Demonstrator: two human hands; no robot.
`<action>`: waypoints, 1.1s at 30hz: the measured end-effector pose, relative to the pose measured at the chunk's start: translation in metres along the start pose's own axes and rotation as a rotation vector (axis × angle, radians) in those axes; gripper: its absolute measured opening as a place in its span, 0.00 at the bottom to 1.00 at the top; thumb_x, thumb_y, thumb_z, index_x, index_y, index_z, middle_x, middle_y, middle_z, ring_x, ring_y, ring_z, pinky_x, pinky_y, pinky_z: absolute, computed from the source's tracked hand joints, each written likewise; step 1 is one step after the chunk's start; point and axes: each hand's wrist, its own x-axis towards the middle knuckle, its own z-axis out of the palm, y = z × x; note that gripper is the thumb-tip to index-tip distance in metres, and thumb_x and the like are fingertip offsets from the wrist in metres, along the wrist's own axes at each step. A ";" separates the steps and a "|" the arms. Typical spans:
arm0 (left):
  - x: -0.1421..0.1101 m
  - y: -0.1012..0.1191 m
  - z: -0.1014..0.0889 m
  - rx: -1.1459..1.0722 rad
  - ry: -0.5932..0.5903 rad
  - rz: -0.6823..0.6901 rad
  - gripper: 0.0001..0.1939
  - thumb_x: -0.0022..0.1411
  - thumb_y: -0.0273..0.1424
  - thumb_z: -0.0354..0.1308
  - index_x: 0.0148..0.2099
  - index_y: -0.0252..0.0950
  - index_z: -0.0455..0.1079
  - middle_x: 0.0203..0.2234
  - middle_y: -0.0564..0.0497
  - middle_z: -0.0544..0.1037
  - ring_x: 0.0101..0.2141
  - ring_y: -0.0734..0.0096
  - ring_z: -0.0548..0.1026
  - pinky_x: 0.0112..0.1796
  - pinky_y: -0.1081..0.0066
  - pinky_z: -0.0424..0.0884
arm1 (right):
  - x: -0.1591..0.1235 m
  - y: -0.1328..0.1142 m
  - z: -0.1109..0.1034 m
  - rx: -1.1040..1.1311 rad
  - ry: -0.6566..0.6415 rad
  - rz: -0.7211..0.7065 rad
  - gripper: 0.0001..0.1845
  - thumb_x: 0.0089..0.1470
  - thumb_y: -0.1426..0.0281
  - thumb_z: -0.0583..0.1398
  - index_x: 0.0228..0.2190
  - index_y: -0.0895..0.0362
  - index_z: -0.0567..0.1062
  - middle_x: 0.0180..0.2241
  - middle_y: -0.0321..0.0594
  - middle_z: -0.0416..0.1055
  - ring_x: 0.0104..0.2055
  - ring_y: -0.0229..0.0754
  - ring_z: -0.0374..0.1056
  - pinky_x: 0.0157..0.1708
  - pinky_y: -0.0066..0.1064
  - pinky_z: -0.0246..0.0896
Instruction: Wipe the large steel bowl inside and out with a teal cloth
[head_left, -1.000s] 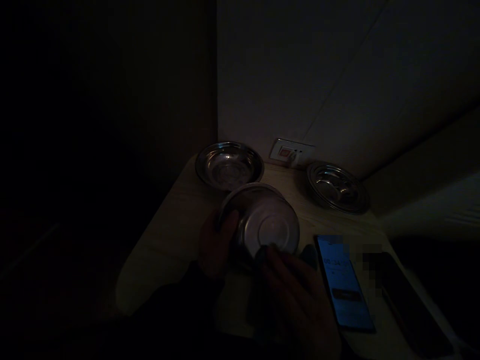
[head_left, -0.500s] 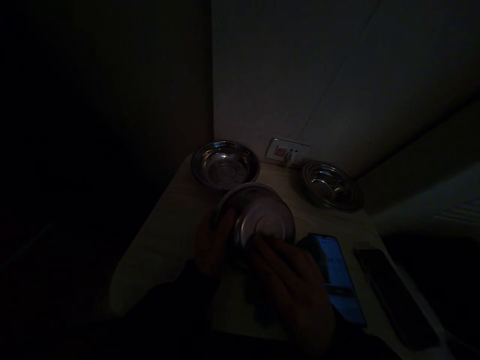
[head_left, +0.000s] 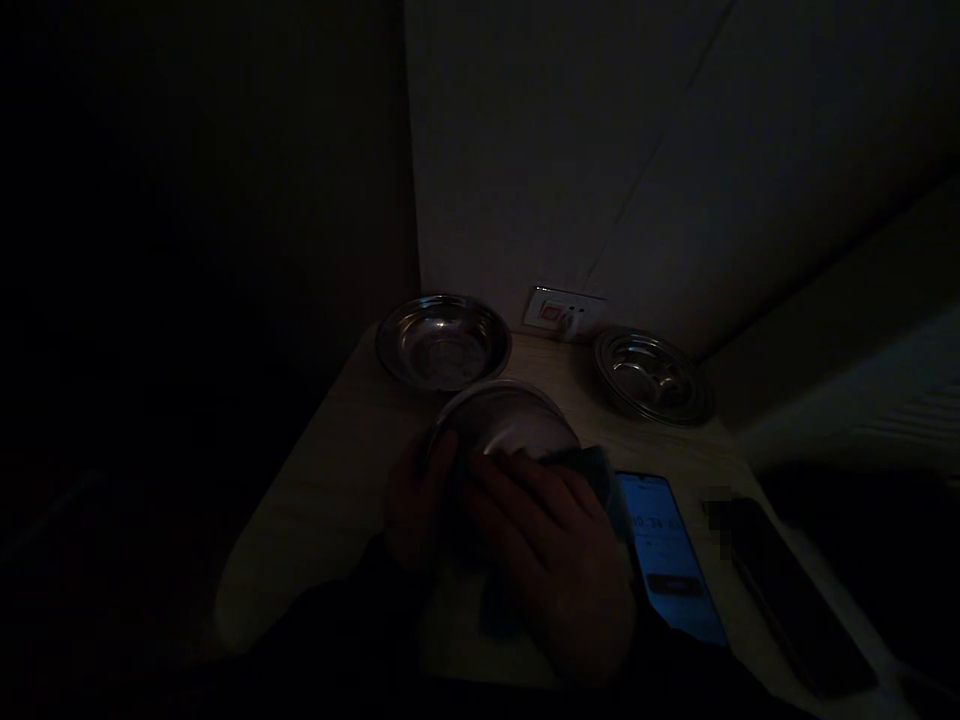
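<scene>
Very dim | pale wall (head_left: 525,160) | socket plate (head_left: 564,304) | table (head_left: 322,470), seemingly wood-grained

And over on the right, the phone (head_left: 664,548) glows with digits, "34" among them, the rest too blurred!

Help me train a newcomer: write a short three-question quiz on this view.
1. Which hand lies over the dark cloth, on the near side of the tilted metal bowl?
2. True or false: the phone has its screen lit.
3. What colour is the switch on the wall socket: A, green; B, red; C, yellow?

Key: 1, the right hand; 2, true; 3, B.
</scene>
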 end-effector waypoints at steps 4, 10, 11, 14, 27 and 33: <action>-0.001 0.002 0.000 0.030 0.052 0.006 0.18 0.54 0.46 0.55 0.35 0.36 0.73 0.29 0.48 0.79 0.32 0.61 0.75 0.35 0.65 0.71 | -0.007 0.003 -0.003 -0.020 -0.016 -0.010 0.17 0.64 0.75 0.48 0.44 0.61 0.75 0.49 0.42 0.74 0.50 0.44 0.66 0.42 0.36 0.62; -0.001 0.005 0.000 -0.008 0.039 0.008 0.12 0.51 0.43 0.59 0.30 0.40 0.73 0.26 0.48 0.79 0.30 0.61 0.76 0.32 0.65 0.72 | 0.002 -0.001 0.002 -0.009 0.023 0.010 0.17 0.64 0.73 0.48 0.44 0.60 0.75 0.49 0.41 0.73 0.50 0.44 0.65 0.43 0.38 0.61; -0.002 0.005 0.000 -0.014 0.030 0.007 0.12 0.52 0.43 0.58 0.30 0.40 0.72 0.26 0.48 0.79 0.29 0.61 0.75 0.32 0.65 0.72 | 0.004 -0.001 0.002 -0.005 0.021 0.006 0.17 0.65 0.73 0.48 0.44 0.59 0.75 0.49 0.40 0.73 0.50 0.44 0.65 0.43 0.38 0.61; -0.003 0.006 0.000 -0.016 0.004 -0.002 0.14 0.53 0.44 0.56 0.31 0.38 0.72 0.26 0.49 0.79 0.29 0.62 0.75 0.30 0.66 0.71 | 0.000 0.001 -0.002 -0.005 -0.004 -0.020 0.18 0.65 0.74 0.47 0.43 0.61 0.76 0.49 0.40 0.74 0.49 0.43 0.66 0.43 0.37 0.60; -0.002 0.004 0.002 0.032 0.030 0.006 0.18 0.51 0.46 0.56 0.33 0.36 0.73 0.28 0.48 0.80 0.31 0.61 0.76 0.32 0.65 0.72 | -0.007 0.004 -0.005 -0.058 -0.007 -0.038 0.17 0.64 0.74 0.48 0.42 0.57 0.77 0.47 0.38 0.75 0.47 0.42 0.67 0.41 0.36 0.61; -0.003 0.000 0.001 -0.013 0.013 0.002 0.14 0.55 0.43 0.56 0.33 0.37 0.73 0.29 0.45 0.80 0.31 0.60 0.76 0.33 0.63 0.72 | 0.007 0.002 0.001 -0.094 0.039 0.068 0.18 0.65 0.73 0.47 0.43 0.59 0.76 0.49 0.39 0.73 0.48 0.45 0.66 0.42 0.38 0.59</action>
